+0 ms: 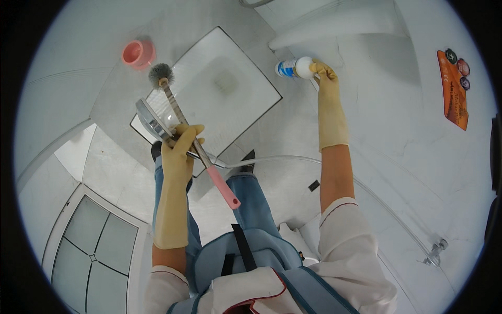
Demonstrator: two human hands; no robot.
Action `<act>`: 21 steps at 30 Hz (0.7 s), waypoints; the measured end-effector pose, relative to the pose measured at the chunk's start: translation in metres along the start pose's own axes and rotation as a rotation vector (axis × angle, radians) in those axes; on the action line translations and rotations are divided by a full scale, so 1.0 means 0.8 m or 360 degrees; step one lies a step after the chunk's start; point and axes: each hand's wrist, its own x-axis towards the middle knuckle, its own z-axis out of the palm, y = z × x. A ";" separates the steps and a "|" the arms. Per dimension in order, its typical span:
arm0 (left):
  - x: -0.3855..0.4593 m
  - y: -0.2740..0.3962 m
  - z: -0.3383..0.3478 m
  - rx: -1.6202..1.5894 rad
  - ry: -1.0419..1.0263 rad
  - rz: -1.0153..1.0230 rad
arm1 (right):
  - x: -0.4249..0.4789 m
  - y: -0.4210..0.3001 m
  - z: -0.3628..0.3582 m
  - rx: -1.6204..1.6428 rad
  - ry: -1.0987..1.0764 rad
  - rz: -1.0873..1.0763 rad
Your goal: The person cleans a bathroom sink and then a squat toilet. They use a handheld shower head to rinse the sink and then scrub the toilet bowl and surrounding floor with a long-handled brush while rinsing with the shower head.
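Observation:
My left hand (182, 143), in a yellow rubber glove, grips both a toilet brush (221, 186) with a pink handle and a chrome shower head (151, 119). The brush's round grey bristles (160, 75) point away from me, up and to the left. On the right, my right hand (324, 71), gloved the same way, has its fingers closed on one end of a white bottle (304, 67) with a blue label, which lies tilted sideways. Past the bristles, a pink round brush holder (138, 54) stands on the grey floor.
A white recessed basin (243, 90) with a dark edge is set in the floor ahead. The shower hose (282, 158) arches right to a wall valve (437, 253). A glass-paned door (94, 251) is at lower left. An orange sticker (453, 90) is on the right wall.

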 end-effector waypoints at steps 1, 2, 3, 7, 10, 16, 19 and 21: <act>-0.001 0.000 -0.003 0.0024 -0.0013 0.0011 | -0.008 0.005 0.002 -0.0057 0.0022 0.0076; -0.003 -0.001 -0.004 0.0010 -0.0009 -0.0015 | -0.021 0.010 0.002 -0.0116 0.0047 0.0148; -0.002 -0.002 -0.009 0.0010 -0.0017 -0.0003 | -0.021 0.003 0.013 -0.0155 0.0050 0.0171; 0.019 -0.025 -0.017 0.0100 -0.0011 0.0167 | -0.060 -0.008 0.029 -0.0797 0.0457 -0.0307; 0.007 -0.029 -0.015 0.0203 0.0078 0.0229 | -0.210 -0.057 0.085 -0.1041 -0.0798 -0.0289; 0.009 -0.027 -0.009 0.0375 0.0134 0.0308 | -0.352 -0.088 0.206 -0.0473 -0.1216 0.0939; 0.004 -0.007 -0.013 -0.0092 0.0254 0.0359 | -0.270 -0.053 0.230 -0.0854 -0.1027 0.0618; 0.009 -0.001 -0.036 -0.0350 0.0338 0.0322 | -0.185 -0.036 0.240 -0.1046 -0.0908 0.0433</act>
